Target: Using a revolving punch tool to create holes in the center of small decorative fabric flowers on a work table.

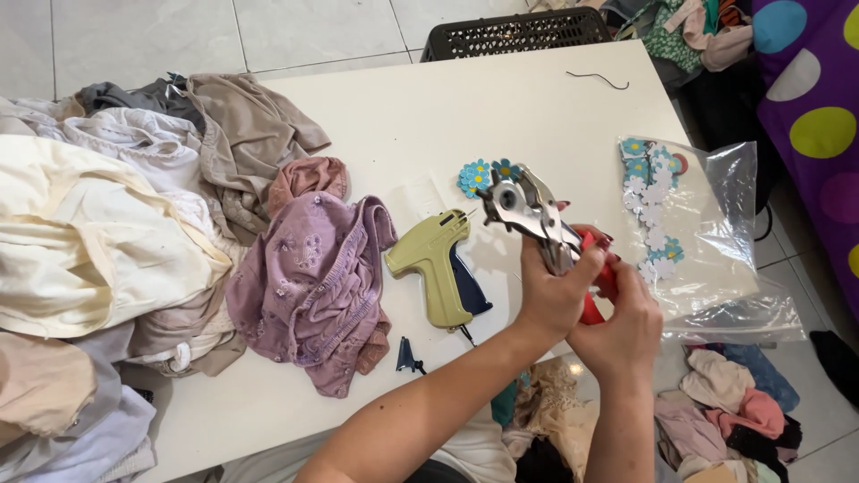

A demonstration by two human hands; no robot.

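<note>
Far half of white table (501, 98) open; only a thin dark thread (598, 79) lies there. Left blocked by heaped garments (116, 233); tagging gun (436, 268) centre, clear bag of flowers (707, 233) right, narrow lane between them.

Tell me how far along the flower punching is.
Done: hard to tell; no finished piece is plainly visible. In hand: both hands, left hand and right hand, squeeze the red-handled punch pliers on blue paper flowers. Left: a flower strip lies on the plastic bag.
</note>
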